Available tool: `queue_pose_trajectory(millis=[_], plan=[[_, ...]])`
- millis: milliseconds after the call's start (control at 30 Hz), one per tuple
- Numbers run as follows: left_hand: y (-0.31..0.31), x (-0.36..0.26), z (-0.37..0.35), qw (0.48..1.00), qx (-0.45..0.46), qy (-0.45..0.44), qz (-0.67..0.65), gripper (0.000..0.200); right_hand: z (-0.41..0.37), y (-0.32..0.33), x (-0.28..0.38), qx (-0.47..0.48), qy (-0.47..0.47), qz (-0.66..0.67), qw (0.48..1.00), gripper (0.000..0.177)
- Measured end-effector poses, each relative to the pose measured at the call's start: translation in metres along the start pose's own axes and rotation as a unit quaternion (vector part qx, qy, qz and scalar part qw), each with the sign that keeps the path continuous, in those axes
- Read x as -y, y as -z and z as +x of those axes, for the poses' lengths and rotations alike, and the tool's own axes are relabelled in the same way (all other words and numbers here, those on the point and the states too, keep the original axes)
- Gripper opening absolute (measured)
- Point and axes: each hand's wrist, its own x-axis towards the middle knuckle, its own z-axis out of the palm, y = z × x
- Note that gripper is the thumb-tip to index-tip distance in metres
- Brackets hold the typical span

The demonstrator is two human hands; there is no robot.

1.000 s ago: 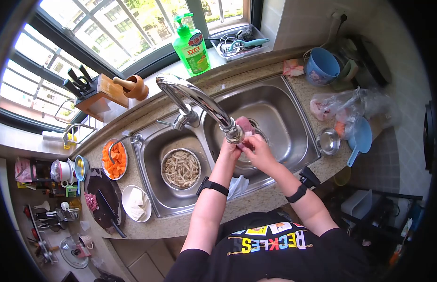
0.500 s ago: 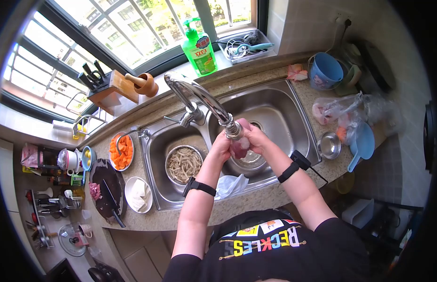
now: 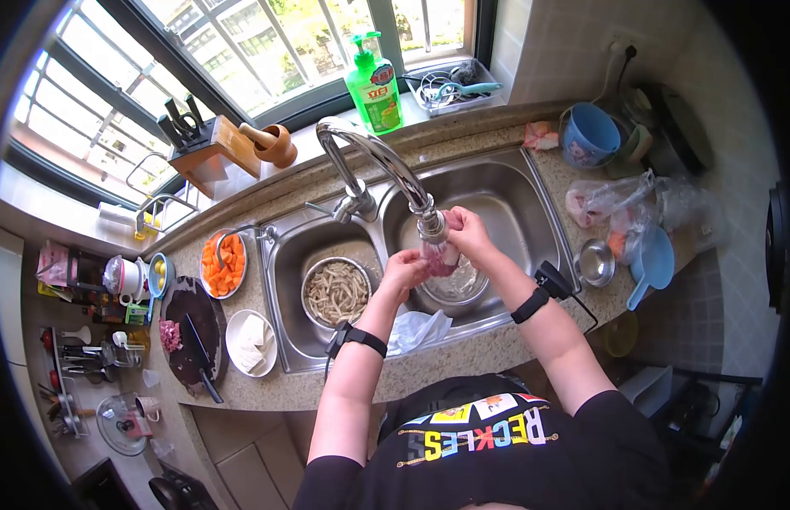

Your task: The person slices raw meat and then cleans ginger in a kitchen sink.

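Note:
A piece of raw reddish meat (image 3: 440, 259) is held under the spout of the chrome faucet (image 3: 382, 157). My left hand (image 3: 405, 271) pinches its left side. My right hand (image 3: 468, 235) grips the upper right side, close to the spout. Both hands are over the right basin (image 3: 518, 200). Below the meat, a round metal bowl (image 3: 467, 297) shows in part, hidden by the meat and hands. A crumpled whitish plastic bag (image 3: 419, 331) lies at the front of the sink, near my left wrist.
In the left basin stands a bowl of pale strips (image 3: 337, 291). To its left are orange chunks on a plate (image 3: 223, 265), white blocks on a plate (image 3: 251, 342), and a knife (image 3: 199, 353) on a dark board (image 3: 178, 319). A small metal bowl (image 3: 596, 262) sits right.
My right hand has shifted up toward the spout, and my hands are farther apart on the meat. The view has shifted slightly.

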Motion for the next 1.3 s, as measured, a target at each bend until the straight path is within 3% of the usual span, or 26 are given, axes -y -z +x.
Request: queue_pose_trajectory(millis=[33,67,133,167,200,267,300,433,500,533,600,633,667,733,767,800,867,900,967,1067,1133,1200,1267,1300], plan=[[0.008,0.006,0.005,0.998,-0.056,0.026,0.016,0.039,-0.002,-0.002,0.0,-0.001,0.027,-0.014,1.0,0.015],[0.005,0.0,0.002,0.998,-0.056,0.026,0.018,0.039,-0.004,-0.003,-0.001,-0.002,0.027,-0.013,1.0,0.015],[-0.012,-0.026,-0.012,0.971,0.003,0.135,-0.196,0.044,-0.008,-0.004,-0.004,0.004,0.069,-0.213,0.974,0.015],[-0.02,-0.035,-0.018,0.961,0.095,0.12,-0.231,0.041,-0.005,-0.013,-0.027,-0.002,0.112,-0.105,0.988,0.019],[-0.021,-0.031,-0.013,0.961,0.097,0.121,-0.23,0.041,-0.012,-0.014,-0.03,-0.005,0.112,-0.105,0.988,0.019],[-0.019,-0.015,0.008,0.963,0.099,0.013,-0.252,0.039,-0.025,-0.015,-0.034,0.014,0.106,-0.188,0.976,0.038],[-0.016,-0.012,0.02,0.955,0.086,0.026,-0.283,0.023,-0.027,-0.015,-0.029,0.012,0.106,-0.189,0.976,0.038],[-0.028,-0.016,0.033,0.968,0.035,0.009,-0.248,0.02,-0.035,-0.009,-0.02,0.007,0.109,-0.297,0.949,0.035],[-0.035,-0.022,0.03,0.966,0.047,-0.025,-0.253,0.027,-0.038,-0.006,-0.029,-0.066,0.311,-0.346,0.883,0.03],[-0.039,-0.022,0.026,0.966,0.05,-0.022,-0.253,0.027,-0.041,-0.003,-0.034,-0.068,0.309,-0.347,0.883,0.03],[-0.058,-0.045,0.0,0.991,0.014,-0.041,-0.126,0.025,-0.044,0.004,-0.039,-0.106,0.135,-0.113,0.979,0.027],[-0.052,-0.035,0.01,0.991,0.046,-0.051,-0.118,0.03,-0.043,0.01,-0.042,-0.088,0.094,-0.028,0.991,0.024],[-0.052,-0.033,0.009,0.991,0.05,-0.048,-0.118,0.03,-0.041,0.015,-0.044,-0.092,0.093,-0.029,0.991,0.024],[-0.048,-0.031,0.008,0.991,0.065,-0.108,-0.047,0.032,-0.034,0.022,-0.048,-0.155,-0.036,0.024,0.987,0.026],[-0.045,-0.032,0.005,0.991,0.066,-0.108,-0.048,0.032,-0.031,0.022,-0.048,-0.166,-0.055,0.032,0.984,0.027],[-0.042,-0.036,0.001,0.988,0.095,-0.098,-0.066,0.033,-0.032,0.017,-0.035,-0.166,-0.056,0.032,0.984,0.027],[-0.032,-0.045,-0.004,0.985,0.122,-0.089,-0.086,0.034,-0.033,0.006,-0.013,-0.132,-0.197,0.134,0.962,0.029],[-0.025,-0.048,-0.006,0.985,0.149,-0.064,-0.064,0.033,-0.027,0.007,-0.019,-0.131,-0.199,0.133,0.962,0.029],[-0.021,-0.052,-0.011,0.983,0.173,-0.039,-0.044,0.032,-0.017,0.005,-0.029,0.153,-0.203,0.327,0.91,0.031],[-0.011,-0.057,-0.016,0.985,0.154,-0.032,-0.067,0.029,-0.011,-0.01,-0.025,0.134,-0.192,0.274,0.933,0.026],[0.011,-0.055,-0.012,0.994,0.068,-0.061,0.067,0.035,-0.004,-0.018,-0.021,0.101,-0.201,0.271,0.936,0.022],[0.039,-0.058,-0.003,0.988,-0.012,-0.022,0.149,0.036,-0.004,-0.02,-0.009,0.025,-0.213,0.093,0.972,0.018],[0.072,-0.057,0.003,0.991,-0.103,-0.052,0.067,0.038,-0.001,-0.017,-0.01,0.001,-0.208,0.075,0.975,0.015],[0.088,-0.063,0.004,0.987,-0.14,-0.055,0.051,0.04,0.002,-0.011,-0.016,-0.001,-0.149,-0.01,0.989,0.016]])
